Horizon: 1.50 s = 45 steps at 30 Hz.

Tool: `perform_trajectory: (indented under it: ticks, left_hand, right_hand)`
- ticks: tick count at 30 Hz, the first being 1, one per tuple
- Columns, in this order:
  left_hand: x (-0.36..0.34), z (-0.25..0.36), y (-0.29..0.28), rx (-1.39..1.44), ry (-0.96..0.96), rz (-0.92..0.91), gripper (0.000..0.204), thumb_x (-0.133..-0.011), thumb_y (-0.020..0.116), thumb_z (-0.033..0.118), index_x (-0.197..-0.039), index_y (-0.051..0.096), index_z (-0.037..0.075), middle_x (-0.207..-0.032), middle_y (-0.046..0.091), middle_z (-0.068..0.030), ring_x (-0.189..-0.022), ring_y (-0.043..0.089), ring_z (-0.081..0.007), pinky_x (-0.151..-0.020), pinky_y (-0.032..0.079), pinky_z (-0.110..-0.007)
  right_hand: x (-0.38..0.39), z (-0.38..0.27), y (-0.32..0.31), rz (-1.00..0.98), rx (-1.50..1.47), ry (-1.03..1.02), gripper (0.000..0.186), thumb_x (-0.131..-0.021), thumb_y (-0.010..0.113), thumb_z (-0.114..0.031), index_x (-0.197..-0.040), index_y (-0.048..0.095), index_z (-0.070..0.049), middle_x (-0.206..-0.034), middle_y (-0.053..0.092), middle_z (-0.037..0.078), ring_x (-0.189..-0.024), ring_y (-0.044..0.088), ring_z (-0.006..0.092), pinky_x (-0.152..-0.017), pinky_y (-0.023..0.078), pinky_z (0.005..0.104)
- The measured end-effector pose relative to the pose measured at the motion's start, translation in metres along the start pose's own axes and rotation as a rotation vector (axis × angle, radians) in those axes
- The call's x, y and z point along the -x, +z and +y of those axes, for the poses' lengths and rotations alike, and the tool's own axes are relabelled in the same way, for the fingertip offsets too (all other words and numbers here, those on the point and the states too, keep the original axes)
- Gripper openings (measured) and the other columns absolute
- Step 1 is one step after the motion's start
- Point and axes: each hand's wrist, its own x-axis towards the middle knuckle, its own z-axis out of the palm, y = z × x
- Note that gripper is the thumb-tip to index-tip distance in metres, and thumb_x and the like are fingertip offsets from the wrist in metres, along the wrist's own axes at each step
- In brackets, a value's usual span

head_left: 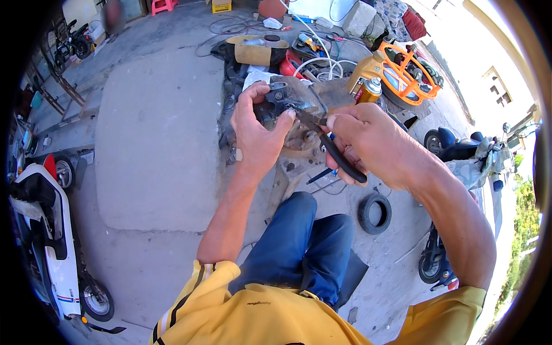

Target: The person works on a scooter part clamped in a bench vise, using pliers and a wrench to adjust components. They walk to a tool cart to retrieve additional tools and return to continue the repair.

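Observation:
My left hand [256,138] is closed around a small dark part [278,93], with the thumb and fingers on either side of it. What kind of part it is I cannot make out. Black-handled pliers [347,163] are gripped in my right hand [374,141], and their jaws reach the dark part beside my left thumb. One handle lies under my right fingers; the tool slants from upper left to lower right. Beneath both hands stands a worn, dirty work block [296,141] with greasy metal on it.
Behind my right hand stand a spray can [368,92], a tan jug [365,70] and an orange wheel [405,80]. A cardboard box [253,54] and hoses lie beyond the block. A loose tyre [375,214] is at right, a white scooter [60,241] at far left.

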Motion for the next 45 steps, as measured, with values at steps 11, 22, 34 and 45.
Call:
perform_trajectory:
  ticks: [11, 22, 34, 45]
  left_hand:
    - [0.001, -0.004, 0.002, -0.050, 0.079, 0.043, 0.048, -0.081, 0.076, 0.007, -0.123, 0.054, 0.003, -0.140, 0.056, -0.0115, -0.117, 0.053, -0.0204, -0.106, 0.042, -0.036]
    - [0.000, -0.006, -0.001, 0.003, 0.059, 0.025, 0.048, -0.081, 0.077, 0.006, -0.123, 0.056, 0.005, -0.141, 0.056, -0.0111, -0.119, 0.053, -0.0207, -0.106, 0.043, -0.037]
    - [0.001, -0.004, 0.001, 0.084, 0.032, 0.016, 0.048, -0.083, 0.077, 0.008, -0.125, 0.055, 0.003, -0.142, 0.055, -0.0118, -0.120, 0.052, -0.0203, -0.107, 0.042, -0.037]
    - [-0.004, -0.005, 0.003, 0.148, -0.002, 0.038, 0.048, -0.078, 0.079, 0.005, -0.120, 0.056, 0.001, -0.139, 0.057, -0.0139, -0.113, 0.058, -0.0227, -0.101, 0.048, -0.039]
  right_hand:
    - [0.002, -0.013, 0.002, -0.010, 0.049, 0.141, 0.031, -0.105, 0.041, -0.023, -0.102, 0.059, 0.001, -0.075, 0.065, 0.007, -0.058, 0.061, 0.0122, -0.054, 0.047, 0.0265]
    - [0.003, -0.014, 0.016, 0.093, -0.136, 0.164, 0.031, -0.106, 0.041, -0.021, -0.101, 0.057, 0.005, -0.073, 0.065, 0.010, -0.056, 0.063, 0.0155, -0.051, 0.049, 0.0292]
    - [-0.010, 0.002, 0.004, 0.012, -0.162, 0.095, 0.036, -0.106, 0.044, -0.028, -0.111, 0.057, 0.006, -0.078, 0.067, 0.015, -0.054, 0.062, 0.0178, -0.044, 0.045, 0.0279]
    - [-0.014, -0.009, -0.027, -0.164, 0.127, 0.019, 0.034, -0.103, 0.046, -0.023, -0.109, 0.058, 0.008, -0.081, 0.069, 0.016, -0.059, 0.066, 0.0202, -0.050, 0.050, 0.0296]
